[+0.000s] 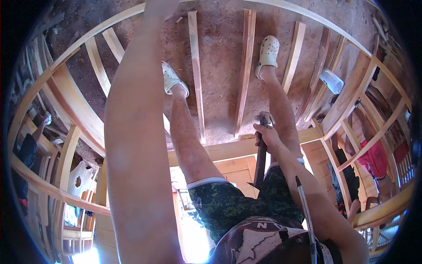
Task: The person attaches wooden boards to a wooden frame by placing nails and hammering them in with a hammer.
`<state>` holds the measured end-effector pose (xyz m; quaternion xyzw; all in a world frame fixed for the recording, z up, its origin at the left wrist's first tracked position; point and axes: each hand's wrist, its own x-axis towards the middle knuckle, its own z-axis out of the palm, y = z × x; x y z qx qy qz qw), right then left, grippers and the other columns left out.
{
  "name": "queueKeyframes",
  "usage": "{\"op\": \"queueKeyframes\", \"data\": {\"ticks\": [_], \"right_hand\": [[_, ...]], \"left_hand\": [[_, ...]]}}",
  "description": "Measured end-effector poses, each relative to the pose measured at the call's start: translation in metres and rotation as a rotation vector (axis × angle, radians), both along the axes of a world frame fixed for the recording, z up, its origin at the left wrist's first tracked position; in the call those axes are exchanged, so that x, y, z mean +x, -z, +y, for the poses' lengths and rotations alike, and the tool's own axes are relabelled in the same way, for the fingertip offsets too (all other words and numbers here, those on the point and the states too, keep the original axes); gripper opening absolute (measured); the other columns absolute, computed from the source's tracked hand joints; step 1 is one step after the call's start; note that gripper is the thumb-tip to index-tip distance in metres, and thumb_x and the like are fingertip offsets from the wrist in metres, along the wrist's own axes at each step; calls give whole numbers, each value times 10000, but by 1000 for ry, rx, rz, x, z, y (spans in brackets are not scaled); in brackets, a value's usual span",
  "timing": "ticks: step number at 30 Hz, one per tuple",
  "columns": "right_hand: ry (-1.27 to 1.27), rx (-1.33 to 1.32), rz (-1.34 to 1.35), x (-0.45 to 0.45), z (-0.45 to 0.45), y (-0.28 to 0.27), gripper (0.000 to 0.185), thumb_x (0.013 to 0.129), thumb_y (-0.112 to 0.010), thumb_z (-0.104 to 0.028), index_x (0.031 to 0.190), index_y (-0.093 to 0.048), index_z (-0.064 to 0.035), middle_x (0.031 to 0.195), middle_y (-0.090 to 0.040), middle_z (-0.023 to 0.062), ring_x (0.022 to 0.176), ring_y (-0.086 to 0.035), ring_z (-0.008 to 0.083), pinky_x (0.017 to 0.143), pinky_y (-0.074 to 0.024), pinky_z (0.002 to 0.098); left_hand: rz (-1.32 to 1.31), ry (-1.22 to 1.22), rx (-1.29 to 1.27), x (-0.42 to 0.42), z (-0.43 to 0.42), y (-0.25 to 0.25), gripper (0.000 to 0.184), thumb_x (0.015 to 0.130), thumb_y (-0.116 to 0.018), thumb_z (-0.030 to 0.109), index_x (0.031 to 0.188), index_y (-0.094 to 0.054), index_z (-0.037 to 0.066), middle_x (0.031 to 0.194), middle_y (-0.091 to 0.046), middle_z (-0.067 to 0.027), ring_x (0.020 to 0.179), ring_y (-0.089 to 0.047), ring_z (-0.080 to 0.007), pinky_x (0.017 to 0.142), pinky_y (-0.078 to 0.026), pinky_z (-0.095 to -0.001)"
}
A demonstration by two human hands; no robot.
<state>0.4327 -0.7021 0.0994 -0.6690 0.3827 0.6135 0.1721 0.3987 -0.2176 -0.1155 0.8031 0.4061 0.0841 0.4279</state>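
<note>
Places are relative to the camouflage shorts (224, 200). The dark hammer-like tool (261, 158) is just beyond the front of the shorts, its hooked near end overlapping them in view; can't tell if it touches cloth. Right hand (269, 135): grip clamped around the tool toward its far end, fingers wrapped. Left hand (165, 5): only the base shows, well beyond the shorts at the view's edge; can't tell whether that grip is apart, together or on something.

My read on handling: holding near one end favours control, but watch the other end. Keep the wrist firm and the hook angled off the thighs. Keep left fingers out of the tool's path.

Footing: pale clogs (269, 50) are well beyond the shorts, set apart, with wooden slats (244, 75) between them. Lift feet over slats, don't pivot; clogs could slip.

A slender pointed rod (302, 198) shows just right of the shorts, in front of the right forearm. Mind its tip when drawing the elbow in. A person in red (372, 160) is well right of the shorts; check clearance before any wide arc.
</note>
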Motion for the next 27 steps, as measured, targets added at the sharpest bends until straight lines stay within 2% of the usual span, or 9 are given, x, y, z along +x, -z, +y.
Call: {"op": "queueKeyframes", "data": {"ticks": [2, 4, 5, 7, 10, 17, 19, 22, 27], "right_hand": [[12, -33, -21, 1, 7, -1, 270, 906, -679, -284, 767, -527, -109, 596, -502, 7, 454, -475, 141, 443, -462, 345], [4, -19, -5, 2, 5, 0, 256, 905, -681, -282, 773, -541, -113, 604, -516, 5, 469, -495, 137, 457, -471, 340], [-6, -6, 9, 2, 6, 0, 242, 903, -683, -280, 779, -555, -117, 613, -530, 4, 485, -514, 133, 470, -480, 336], [-21, -11, 20, 4, 10, -1, 242, 903, -682, -281, 779, -554, -118, 616, -532, 2, 488, -515, 132, 474, -481, 336], [-43, -18, 29, 6, 16, -3, 239, 903, -682, -282, 785, -553, -120, 620, -536, 0, 493, -517, 131, 480, -483, 337], [-37, -9, 56, 10, 10, 4, 216, 904, -679, -272, 818, -552, -119, 622, -545, 6, 486, -519, 137, 477, -485, 343], [-26, 6, 43, 10, 11, 3, 218, 905, -677, -270, 808, -553, -119, 620, -545, 8, 482, -519, 137, 474, -484, 342], [-17, 7, 22, 11, 17, 0, 221, 907, -675, -266, 795, -555, -119, 617, -546, 10, 478, -519, 137, 469, -483, 340], [-26, -5, 2, 11, 21, -1, 221, 910, -674, -263, 793, -555, -119, 615, -546, 11, 474, -519, 136, 466, -482, 338]], "left_hand": [[-16, 26, 18, 2, 4, -12, 186, 831, -611, 144, 928, -752, 72, 867, -726, -152, 786, -696, -242, 734, -536, -368], [198, -15, -205, 4, 9, -27, 182, 837, -632, 133, 935, -761, 50, 837, -736, -141, 743, -691, -206, 709, -536, -350], [201, -17, -202, 0, 10, -7, 182, 837, -632, 133, 935, -761, 50, 837, -736, -141, 743, -691, -206, 709, -536, -350], [-139, -196, -412, 0, 7, 16, 155, 817, -676, 99, 920, -763, 21, 778, -730, -105, 670, -660, -164, 635, -520, -327], [-181, -241, -649, 1, 6, 15, 140, 776, -711, 68, 889, -765, 5, 753, -720, -68, 632, -633, -145, 577, -500, -310], [-8, -252, -470, 9, 2, -3, 153, 742, -706, 104, 859, -776, 34, 708, -713, -76, 627, -643, -153, 581, -507, -314], [85, -102, -182, 8, 1, -10, 195, 734, -692, 184, 860, -780, 64, 734, -724, -117, 651, -676, -200, 632, -528, -342], [84, -65, -145, 8, 4, -4, 238, 719, -678, 252, 851, -777, 80, 770, -723, -149, 701, -701, -258, 689, -542, -367], [125, -44, -79, 13, 7, -3, 222, 717, -662, 242, 806, -772, 72, 781, -722, -172, 743, -709, -302, 713, -550, -387]]}}
